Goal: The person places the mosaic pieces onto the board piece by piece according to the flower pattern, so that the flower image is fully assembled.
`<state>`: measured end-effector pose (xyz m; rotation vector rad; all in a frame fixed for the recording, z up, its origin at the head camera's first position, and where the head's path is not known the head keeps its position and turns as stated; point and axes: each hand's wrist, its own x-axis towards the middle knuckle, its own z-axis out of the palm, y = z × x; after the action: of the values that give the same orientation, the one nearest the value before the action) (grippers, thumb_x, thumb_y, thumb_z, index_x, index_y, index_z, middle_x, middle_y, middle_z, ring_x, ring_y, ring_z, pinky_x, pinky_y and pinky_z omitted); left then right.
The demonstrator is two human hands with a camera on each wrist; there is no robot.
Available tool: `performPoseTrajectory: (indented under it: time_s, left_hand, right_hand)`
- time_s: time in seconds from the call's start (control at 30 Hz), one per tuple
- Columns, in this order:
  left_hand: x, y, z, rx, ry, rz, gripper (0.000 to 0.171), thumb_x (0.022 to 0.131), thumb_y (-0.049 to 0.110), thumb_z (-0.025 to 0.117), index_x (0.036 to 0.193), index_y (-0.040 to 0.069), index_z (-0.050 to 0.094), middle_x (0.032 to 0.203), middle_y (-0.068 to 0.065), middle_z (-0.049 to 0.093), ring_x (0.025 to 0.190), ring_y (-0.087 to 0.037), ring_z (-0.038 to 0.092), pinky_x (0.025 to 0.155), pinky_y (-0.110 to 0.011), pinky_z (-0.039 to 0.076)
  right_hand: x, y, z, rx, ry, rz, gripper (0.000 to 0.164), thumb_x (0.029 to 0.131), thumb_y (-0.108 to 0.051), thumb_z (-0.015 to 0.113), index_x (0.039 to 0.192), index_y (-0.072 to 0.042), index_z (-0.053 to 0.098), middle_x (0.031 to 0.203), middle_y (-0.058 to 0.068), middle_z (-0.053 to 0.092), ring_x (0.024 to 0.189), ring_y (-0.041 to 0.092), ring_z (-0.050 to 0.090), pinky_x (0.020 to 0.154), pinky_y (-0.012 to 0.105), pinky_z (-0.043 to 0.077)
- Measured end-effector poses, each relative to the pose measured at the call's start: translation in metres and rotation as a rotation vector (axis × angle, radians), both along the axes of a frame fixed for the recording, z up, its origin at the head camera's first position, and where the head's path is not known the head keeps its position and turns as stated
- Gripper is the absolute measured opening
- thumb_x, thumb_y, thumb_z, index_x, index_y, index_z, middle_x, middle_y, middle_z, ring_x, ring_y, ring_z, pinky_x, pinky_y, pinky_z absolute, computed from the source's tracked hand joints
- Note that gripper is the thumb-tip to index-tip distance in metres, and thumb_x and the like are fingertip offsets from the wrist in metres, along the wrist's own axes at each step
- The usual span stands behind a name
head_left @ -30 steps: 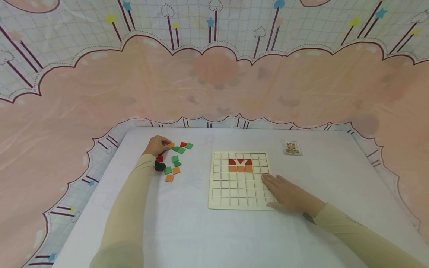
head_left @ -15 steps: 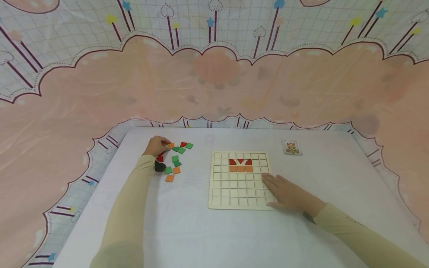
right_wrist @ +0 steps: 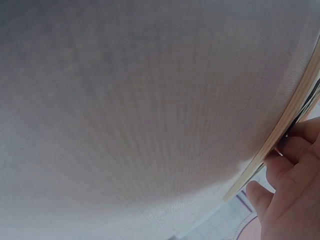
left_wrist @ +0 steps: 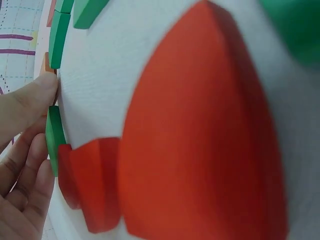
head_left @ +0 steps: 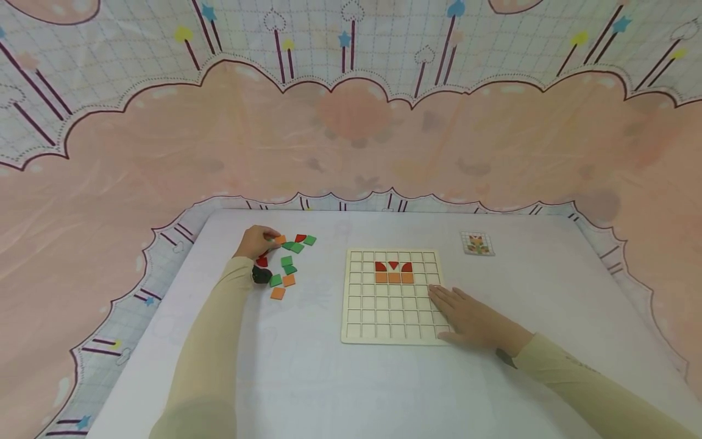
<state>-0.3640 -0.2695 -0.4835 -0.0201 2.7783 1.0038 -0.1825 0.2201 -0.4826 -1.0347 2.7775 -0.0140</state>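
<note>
At the far left of the table, my left hand point(head_left: 256, 242) pinches an orange square tile point(head_left: 280, 239) between thumb and fingertips. In the left wrist view the thumb point(left_wrist: 46, 85) lies against the tile's edge, and a green tile point(left_wrist: 55, 135) stands close by the other fingers. Red tiles point(left_wrist: 97, 185) lie under and beside this hand. My right hand point(head_left: 474, 318) rests flat with straight fingers on the right edge of the pale wooden grid board point(head_left: 364, 317). Set in the board are a row of orange squares point(head_left: 394, 278) and red pieces point(head_left: 407, 267) above them.
Loose green tiles point(head_left: 287, 261), orange tiles point(head_left: 278, 294) and a red quarter-round piece point(head_left: 300, 238) lie right of my left hand. A small pattern card point(head_left: 477, 243) showing a flower lies behind the board to the right. A patterned cloth point(head_left: 351, 146) hangs behind the table.
</note>
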Motion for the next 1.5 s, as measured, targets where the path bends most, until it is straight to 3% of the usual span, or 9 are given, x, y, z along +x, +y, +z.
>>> performPoseTrajectory:
  time_s: [0.3, 0.63, 0.8, 1.17, 1.5]
  left_hand:
    - [0.0, -0.006, -0.002, -0.005, 0.055, -0.015, 0.035, 0.085, 0.016, 0.069, 0.116, 0.003, 0.065, 0.117, -0.019, 0.06, 0.101, -0.029, 0.049, 0.094, -0.043, 0.042]
    - [0.016, 0.001, 0.016, -0.014, 0.053, -0.04, 0.034, 0.087, 0.017, 0.067, 0.118, 0.003, 0.064, 0.114, -0.019, 0.062, 0.093, -0.027, 0.051, 0.078, -0.029, 0.045]
    - [0.023, 0.009, 0.026, -0.009, 0.028, -0.099, 0.034, 0.086, 0.019, 0.068, 0.117, 0.004, 0.065, 0.113, -0.018, 0.063, 0.093, -0.026, 0.054, 0.077, -0.027, 0.046]
    - [0.033, 0.038, 0.042, -0.027, 0.074, -0.283, 0.032, 0.083, 0.018, 0.072, 0.111, 0.003, 0.068, 0.115, -0.016, 0.065, 0.101, -0.028, 0.059, 0.091, -0.04, 0.048]
    - [0.049, 0.079, 0.053, 0.016, 0.106, -0.414, 0.028, 0.082, 0.014, 0.072, 0.107, 0.002, 0.07, 0.112, -0.016, 0.067, 0.104, -0.03, 0.06, 0.095, -0.041, 0.047]
  right_hand:
    - [-0.001, -0.002, 0.001, -0.004, -0.022, -0.019, 0.079, 0.092, -0.052, 0.048, 0.149, -0.003, 0.022, 0.157, 0.011, 0.02, 0.144, 0.028, 0.021, 0.116, 0.047, 0.022]
    - [-0.001, -0.001, -0.002, 0.009, -0.02, -0.018, 0.079, 0.092, -0.053, 0.047, 0.149, -0.004, 0.021, 0.157, 0.011, 0.02, 0.145, 0.028, 0.02, 0.116, 0.046, 0.021]
    - [-0.002, 0.0, -0.004, 0.012, -0.006, -0.011, 0.079, 0.092, -0.053, 0.047, 0.149, -0.004, 0.022, 0.157, 0.011, 0.021, 0.144, 0.028, 0.021, 0.116, 0.046, 0.022]
    - [-0.002, 0.001, -0.005, 0.013, -0.005, -0.011, 0.08, 0.092, -0.055, 0.045, 0.149, -0.004, 0.022, 0.157, 0.011, 0.02, 0.144, 0.028, 0.021, 0.116, 0.047, 0.022]
    - [-0.002, 0.0, -0.003, 0.008, -0.015, -0.011, 0.08, 0.092, -0.055, 0.045, 0.149, -0.004, 0.022, 0.157, 0.011, 0.02, 0.144, 0.029, 0.021, 0.115, 0.047, 0.022]
